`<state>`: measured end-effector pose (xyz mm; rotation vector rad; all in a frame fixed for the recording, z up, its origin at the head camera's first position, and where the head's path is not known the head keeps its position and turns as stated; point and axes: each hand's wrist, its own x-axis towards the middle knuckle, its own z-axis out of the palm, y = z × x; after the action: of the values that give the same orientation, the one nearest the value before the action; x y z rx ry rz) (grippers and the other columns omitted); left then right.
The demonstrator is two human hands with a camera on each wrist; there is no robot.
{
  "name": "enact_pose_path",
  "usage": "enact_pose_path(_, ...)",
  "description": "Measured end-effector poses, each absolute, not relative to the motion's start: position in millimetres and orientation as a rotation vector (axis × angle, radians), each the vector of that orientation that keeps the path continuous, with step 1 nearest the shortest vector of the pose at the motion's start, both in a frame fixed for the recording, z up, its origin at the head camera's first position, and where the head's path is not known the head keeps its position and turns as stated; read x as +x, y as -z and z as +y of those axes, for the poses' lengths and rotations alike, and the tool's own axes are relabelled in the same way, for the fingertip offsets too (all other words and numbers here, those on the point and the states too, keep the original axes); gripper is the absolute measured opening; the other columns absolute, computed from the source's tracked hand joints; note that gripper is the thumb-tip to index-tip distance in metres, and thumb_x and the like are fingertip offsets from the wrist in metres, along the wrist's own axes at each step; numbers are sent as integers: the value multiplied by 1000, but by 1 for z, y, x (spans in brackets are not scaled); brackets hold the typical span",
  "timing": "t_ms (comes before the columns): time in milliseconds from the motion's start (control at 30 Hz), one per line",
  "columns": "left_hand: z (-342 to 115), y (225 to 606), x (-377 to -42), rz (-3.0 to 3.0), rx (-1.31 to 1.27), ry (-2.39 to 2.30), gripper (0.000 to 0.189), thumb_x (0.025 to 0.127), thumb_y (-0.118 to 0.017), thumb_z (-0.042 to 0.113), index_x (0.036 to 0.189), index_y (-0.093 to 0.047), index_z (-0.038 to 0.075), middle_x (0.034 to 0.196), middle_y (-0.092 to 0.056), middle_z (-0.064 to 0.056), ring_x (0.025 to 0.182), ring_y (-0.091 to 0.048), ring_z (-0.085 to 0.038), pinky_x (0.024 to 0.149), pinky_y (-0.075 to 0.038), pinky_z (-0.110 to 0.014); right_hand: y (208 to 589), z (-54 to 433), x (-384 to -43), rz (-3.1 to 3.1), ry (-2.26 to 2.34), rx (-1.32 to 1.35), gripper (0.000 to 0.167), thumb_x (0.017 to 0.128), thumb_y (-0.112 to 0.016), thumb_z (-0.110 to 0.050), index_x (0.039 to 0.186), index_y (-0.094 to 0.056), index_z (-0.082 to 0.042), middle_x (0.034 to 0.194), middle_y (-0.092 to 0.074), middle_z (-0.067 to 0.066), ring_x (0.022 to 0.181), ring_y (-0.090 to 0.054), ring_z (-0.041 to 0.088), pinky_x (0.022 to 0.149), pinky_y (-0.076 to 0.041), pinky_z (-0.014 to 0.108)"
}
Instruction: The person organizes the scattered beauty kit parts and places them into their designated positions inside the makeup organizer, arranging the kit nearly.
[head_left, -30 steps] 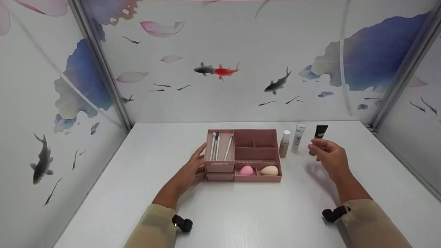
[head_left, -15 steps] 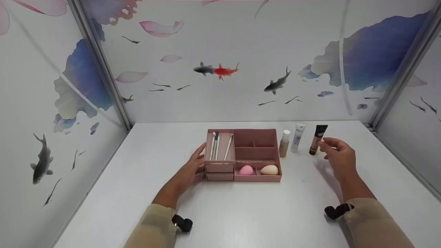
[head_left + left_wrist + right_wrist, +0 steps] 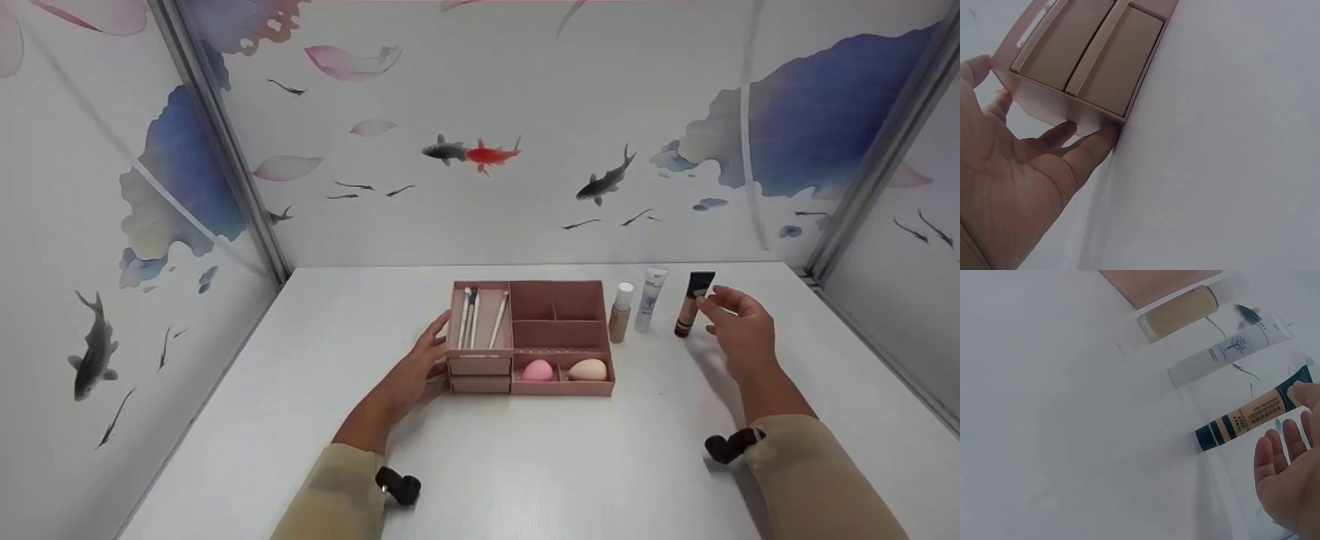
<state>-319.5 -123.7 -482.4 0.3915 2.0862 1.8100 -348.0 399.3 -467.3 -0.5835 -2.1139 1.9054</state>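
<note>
In the head view my left hand (image 3: 405, 375) rests against the left side of a dusty-pink makeup organizer (image 3: 480, 365). The left wrist view has its fingertips on the side wall, beside two drawers (image 3: 1114, 62). My right hand (image 3: 742, 334) is at the right of a concealer tube (image 3: 688, 307) that stands on its black cap. Seen from the right wrist, the thumb (image 3: 1306, 394) overlaps the tube's flat upper end and the other fingers are loosely bent alongside. A white tube (image 3: 649, 300) and a tan foundation bottle (image 3: 620, 313) stand left of it.
Slim white brushes (image 3: 471, 319) lie in the organizer's left tray. A pink makeup sponge (image 3: 537, 370) and a beige one (image 3: 589, 370) sit in its front compartments. The white table (image 3: 525, 465) meets patterned panels (image 3: 480, 217) at the back and sides.
My right hand has moved from in front of the concealer tube to its right side, then slightly up toward its upper end. My left hand and the organizer have kept their places.
</note>
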Motion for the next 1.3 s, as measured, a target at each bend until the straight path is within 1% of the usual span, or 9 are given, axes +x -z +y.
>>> enact_pose_path(167, -123, 482, -320, 2088, 385, -1812, 55, 113, -40, 53, 162, -19, 65, 179, -15, -8, 161, -29, -50, 129, -30, -64, 462, 401, -355, -2156, -1897, -591, 61, 99, -77, -41, 153, -55, -23, 119, -59, -19, 119, -62, 6, 88, -58, 15)
enact_pose_path(267, -123, 482, -319, 2093, 380, -1810, 55, 112, -41, 54, 162, -19, 65, 179, -16, -7, 161, -29, -50, 130, -29, -64, 458, 400, -358, -2161, -1887, -579, 63, 100, -77, -37, 156, -52, -23, 122, -60, -18, 118, -62, 5, 92, -58, 18)
enact_pose_path(433, -122, 482, -319, 2104, 376, -1808, 56, 112, -41, 55, 162, -19, 64, 178, -18, -7, 161, -30, -49, 129, -30, -64, 453, 401, -359, -2113, -1912, -479, 67, 100, -78, -24, 160, -48, -27, 133, -60, -13, 117, -61, 3, 87, -57, 15)
enact_pose_path(500, -122, 483, -320, 2101, 378, -1812, 56, 112, -41, 53, 163, -19, 63, 178, -18, -8, 161, -31, -49, 129, -31, -64, 452, 401, -359, -2095, -1920, -429, 67, 100, -77, -19, 160, -48, -28, 133, -61, -12, 118, -61, 4, 85, -56, 14)
enact_pose_path(600, -122, 484, -320, 2094, 373, -1818, 56, 113, -41, 52, 163, -19, 63, 178, -18, -8, 160, -32, -49, 129, -31, -65, 452, 400, -359, -2117, -1881, -377, 64, 102, -74, -15, 159, -49, -28, 128, -62, -15, 117, -62, 2, 84, -56, 13)
enact_pose_path(767, -122, 484, -319, 2092, 363, -1815, 55, 113, -40, 52, 162, -20, 65, 178, -18, -7, 161, -30, -49, 129, -30, -65, 453, 398, -358, -2210, -1772, -367, 58, 104, -71, -19, 157, -50, -26, 122, -60, -19, 115, -63, 0, 87, -56, 14)
enact_pose_path(967, -123, 483, -320, 2071, 372, -1825, 55, 113, -39, 50, 163, -19, 63, 178, -17, -8, 161, -30, -49, 130, -29, -65, 453, 397, -357, -2241, -1722, -381, 52, 104, -71, -22, 153, -53, -24, 123, -56, -17, 120, -63, 3, 89, -57, 14)
enact_pose_path(1167, -122, 483, -322, 2083, 332, -1813, 54, 111, -42, 53, 160, -21, 68, 178, -18, -6, 161, -32, -48, 129, -30, -64, 450, 395, -354, -2265, -1666, -331, 53, 105, -69, -21, 156, -51, -19, 126, -55, -15, 124, -63, 6, 91, -57, 12)
enact_pose_path(1300, -122, 483, -323, 2076, 317, -1815, 54, 111, -42, 53, 159, -22, 69, 179, -18, -6, 161, -31, -48, 130, -30, -64, 446, 392, -348, -2270, -1650, -300, 54, 106, -69, -23, 156, -51, -19, 125, -55, -17, 126, -61, 6, 94, -56, 12)
